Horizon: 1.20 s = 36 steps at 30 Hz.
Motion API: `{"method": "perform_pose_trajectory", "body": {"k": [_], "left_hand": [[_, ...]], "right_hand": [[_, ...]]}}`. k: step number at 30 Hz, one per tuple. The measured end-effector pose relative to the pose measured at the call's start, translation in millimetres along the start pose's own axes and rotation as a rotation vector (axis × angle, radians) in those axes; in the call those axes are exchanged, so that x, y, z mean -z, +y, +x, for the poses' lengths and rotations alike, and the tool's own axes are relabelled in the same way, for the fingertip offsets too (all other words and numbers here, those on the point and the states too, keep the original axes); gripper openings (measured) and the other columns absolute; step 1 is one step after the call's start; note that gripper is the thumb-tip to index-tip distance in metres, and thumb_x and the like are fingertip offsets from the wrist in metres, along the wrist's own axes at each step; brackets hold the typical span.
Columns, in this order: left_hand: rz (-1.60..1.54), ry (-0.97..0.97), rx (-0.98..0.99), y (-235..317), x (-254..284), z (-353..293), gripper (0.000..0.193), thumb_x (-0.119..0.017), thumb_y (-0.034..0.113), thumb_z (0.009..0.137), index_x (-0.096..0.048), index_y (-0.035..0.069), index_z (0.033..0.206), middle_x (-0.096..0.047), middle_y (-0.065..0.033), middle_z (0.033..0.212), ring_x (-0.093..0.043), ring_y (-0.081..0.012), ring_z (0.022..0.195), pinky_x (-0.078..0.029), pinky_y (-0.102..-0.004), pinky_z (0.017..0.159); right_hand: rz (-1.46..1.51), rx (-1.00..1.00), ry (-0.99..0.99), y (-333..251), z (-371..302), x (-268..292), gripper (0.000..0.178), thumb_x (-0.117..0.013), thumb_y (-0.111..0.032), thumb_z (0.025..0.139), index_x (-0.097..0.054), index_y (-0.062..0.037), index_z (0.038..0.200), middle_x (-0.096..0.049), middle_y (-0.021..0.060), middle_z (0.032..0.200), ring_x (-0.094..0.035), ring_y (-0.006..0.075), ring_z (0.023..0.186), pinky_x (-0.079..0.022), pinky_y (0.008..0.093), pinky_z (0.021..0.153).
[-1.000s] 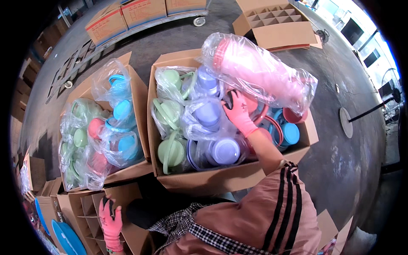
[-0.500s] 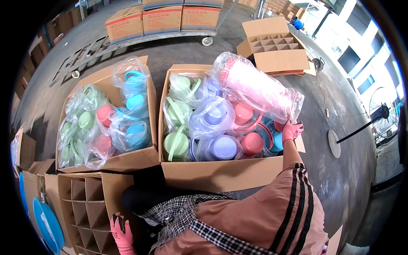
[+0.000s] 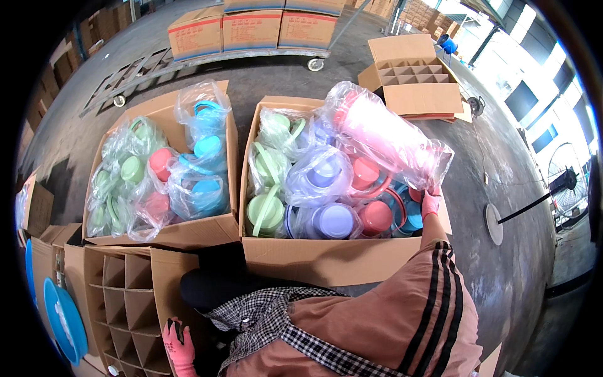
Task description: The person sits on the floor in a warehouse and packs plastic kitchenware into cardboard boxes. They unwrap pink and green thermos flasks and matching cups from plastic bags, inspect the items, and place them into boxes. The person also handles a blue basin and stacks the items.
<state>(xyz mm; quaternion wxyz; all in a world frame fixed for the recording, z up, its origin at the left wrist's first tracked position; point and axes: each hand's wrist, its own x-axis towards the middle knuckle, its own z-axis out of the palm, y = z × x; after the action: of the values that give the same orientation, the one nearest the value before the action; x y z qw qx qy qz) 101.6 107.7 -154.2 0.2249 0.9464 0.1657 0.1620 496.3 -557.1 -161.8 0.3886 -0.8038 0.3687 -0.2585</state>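
My right hand, in a pink glove, is closed at the loose end of a clear plastic bag; its fingertips are partly hidden. Inside the bag lies a long pink cup-like container, tilted across the far right of an open carton. Below it are bagged green, purple, red and blue containers with loop handles, such as a purple one and a red one. My left hand, gloved in pink with dark fingertips, hangs with fingers apart beside a carton with cardboard dividers, holding nothing.
Left of the middle stands another carton of bagged containers. A second divided carton sits at the far right. Behind are a cart with boxes and a fan. A blue round basin is at the lower left.
My right hand's fingers, spread beside the bag before, are now drawn in at its end. The view has shifted slightly. My left hand stays by the divided carton.
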Motion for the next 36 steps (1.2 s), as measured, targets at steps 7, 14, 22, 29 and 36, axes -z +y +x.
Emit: {"method": "perform_pose_trajectory", "body": {"k": [7, 14, 22, 29, 36], "left_hand": [[-0.11, -0.076, 0.067, 9.1, 0.3, 14.5, 0.023, -0.057, 0.002, 0.071, -0.05, -0.003, 0.093, -0.052, -0.0165, 0.098, -0.05, -0.033, 0.09, -0.04, -0.0381, 0.079], [-0.049, -0.082, 0.044, 9.8, 7.8, 16.8, 0.025, -0.058, 0.002, 0.071, -0.049, -0.003, 0.094, -0.052, -0.0169, 0.099, -0.049, -0.0327, 0.093, -0.04, -0.0377, 0.08], [-0.178, -0.034, 0.079, 26.2, 1.1, 21.4, 0.02, -0.058, 0.006, 0.072, -0.054, -0.002, 0.089, -0.055, -0.0163, 0.099, -0.051, -0.0335, 0.092, -0.041, -0.0381, 0.081], [-1.303, -0.163, 0.195, 100.8, -31.8, 43.8, 0.056, -0.049, 0.002, 0.068, -0.037, 0.001, 0.123, -0.048, -0.0116, 0.115, -0.051, -0.0184, 0.098, -0.039, -0.0297, 0.087], [-1.642, -0.348, 0.467, 110.3, -42.4, 16.8, 0.054, -0.052, 0.01, 0.079, -0.031, -0.001, 0.128, -0.04, -0.0097, 0.125, -0.038, -0.0184, 0.116, -0.027, -0.0286, 0.097]], "right_hand": [[0.474, 0.161, -0.154, 8.0, 4.8, -7.9, 0.046, -0.05, -0.002, 0.078, -0.043, -0.0112, 0.123, -0.05, 0.0063, 0.119, -0.047, 0.019, 0.108, -0.039, 0.0292, 0.089], [-0.677, 0.975, -0.284, 42.0, 42.1, 30.9, 0.03, -0.054, -0.014, 0.074, -0.055, -0.0054, 0.103, -0.058, 0.0071, 0.098, -0.056, 0.0206, 0.089, -0.048, 0.0306, 0.072], [-0.103, -0.326, -1.21, -25.4, -7.1, 81.3, 0.014, -0.055, -0.015, 0.08, -0.059, -0.0055, 0.09, -0.058, 0.0028, 0.078, -0.055, 0.0137, 0.065, -0.047, 0.0272, 0.057], [-0.549, 0.979, -1.423, -226.5, -304.3, 19.1, 0.036, -0.05, -0.024, 0.072, -0.057, 0.0016, 0.097, -0.059, 0.02, 0.087, -0.06, 0.0314, 0.081, -0.045, 0.0395, 0.073], [-0.199, 0.863, -2.151, -212.9, -385.5, -13.4, 0.034, -0.048, -0.029, 0.083, -0.052, 0.0003, 0.098, -0.06, 0.0127, 0.079, -0.059, 0.0249, 0.075, -0.046, 0.0323, 0.069]]}}
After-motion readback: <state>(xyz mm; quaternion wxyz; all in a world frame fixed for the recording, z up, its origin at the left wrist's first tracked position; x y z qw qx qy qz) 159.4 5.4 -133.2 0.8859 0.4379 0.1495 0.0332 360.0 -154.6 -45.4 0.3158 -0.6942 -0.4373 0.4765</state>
